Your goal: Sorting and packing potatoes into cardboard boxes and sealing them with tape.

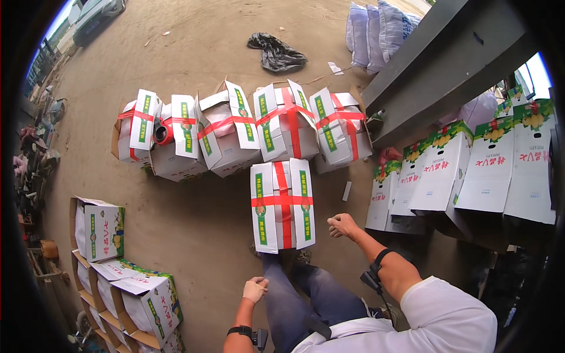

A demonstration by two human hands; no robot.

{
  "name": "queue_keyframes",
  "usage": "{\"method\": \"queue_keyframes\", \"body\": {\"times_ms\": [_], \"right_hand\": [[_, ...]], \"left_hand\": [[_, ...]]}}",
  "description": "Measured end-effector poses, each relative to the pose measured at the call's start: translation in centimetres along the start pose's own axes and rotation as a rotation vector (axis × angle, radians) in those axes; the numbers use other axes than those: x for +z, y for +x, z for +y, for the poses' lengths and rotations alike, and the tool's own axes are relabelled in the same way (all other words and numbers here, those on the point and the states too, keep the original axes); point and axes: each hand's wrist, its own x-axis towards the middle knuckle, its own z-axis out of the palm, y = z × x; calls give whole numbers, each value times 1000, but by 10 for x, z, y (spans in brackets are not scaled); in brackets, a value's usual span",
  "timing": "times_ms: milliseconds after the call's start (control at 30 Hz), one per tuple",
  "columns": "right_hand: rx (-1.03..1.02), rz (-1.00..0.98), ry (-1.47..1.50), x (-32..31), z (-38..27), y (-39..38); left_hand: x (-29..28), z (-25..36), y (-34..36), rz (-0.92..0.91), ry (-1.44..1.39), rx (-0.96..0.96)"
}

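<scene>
six taped white boxes: one nearest box [296, 219] by the shoes [303, 257], plus a row of five [233, 160] beyond it on the dirt ground [200, 241]. right side: at least five printed boxes [438, 179]. left side: a stack of boxes [154, 306], overlapping, exact count unclear, three or more. also one black plastic bag [281, 54], three white sacks [372, 38], one red-and-black round object [163, 132] on the second box from left in the row.

labels: nearest box has two green strips with pale characters, one per flap, red tape [283, 201] crossing on top. right boxes carry red lettering, small blue print, green bands with yellow round produce.

nearest box sits ahead of both hands, touching neither. right hand [342, 226] just off its lower right corner, fingers loosely curled. left hand [255, 289] lower down, beside the trouser leg [282, 288], fingers bent; cannot tell if the tips press together on either hand.
</scene>
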Motion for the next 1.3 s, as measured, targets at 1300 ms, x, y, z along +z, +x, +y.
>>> {"method": "queue_keyframes", "body": {"times_ms": [1300], "right_hand": [[-790, 107, -650, -2, -74, 350]], "left_hand": [[55, 51, 285, 608, 103, 313]]}}
